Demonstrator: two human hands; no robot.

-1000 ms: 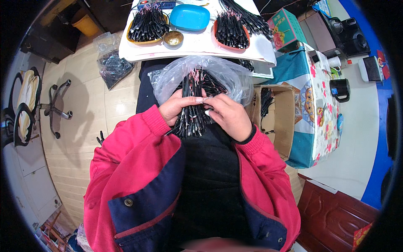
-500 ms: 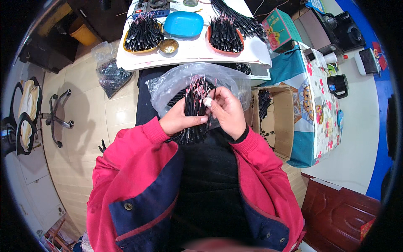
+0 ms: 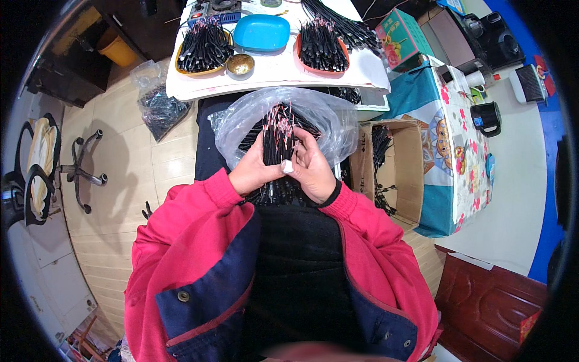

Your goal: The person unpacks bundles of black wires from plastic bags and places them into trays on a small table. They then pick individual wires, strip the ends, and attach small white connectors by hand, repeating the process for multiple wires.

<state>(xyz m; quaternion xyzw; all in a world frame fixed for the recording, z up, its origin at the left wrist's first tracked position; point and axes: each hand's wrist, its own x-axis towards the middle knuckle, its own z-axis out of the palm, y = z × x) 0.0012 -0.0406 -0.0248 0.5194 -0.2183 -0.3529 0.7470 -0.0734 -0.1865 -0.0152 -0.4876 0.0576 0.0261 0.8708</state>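
Between my hands is a thick bundle of black cables [image 3: 277,142], its pinkish, stripped wire ends pointing up and away from me. My left hand [image 3: 253,169] wraps the bundle's left side, thumb across the front. On the right side my right hand [image 3: 309,166] closes round the same bundle; its thumb carries a white wrap [image 3: 287,166] and lies near the left thumb. The bundle's lower part hangs down against my dark clothing. Behind it a clear plastic bag [image 3: 232,123] lies open on my lap, with more black cables inside.
On the white table [image 3: 265,81] stand a yellow tray [image 3: 205,72] and a red tray [image 3: 325,72] of cables, a blue tray [image 3: 262,33] and a small bowl [image 3: 240,64]. A cardboard box [image 3: 410,169] with cables is at right. A filled bag [image 3: 161,111] rests on the floor.
My right hand has moved down and in from the bundle's upper right edge and now closes round its side. The left hand keeps its hold.
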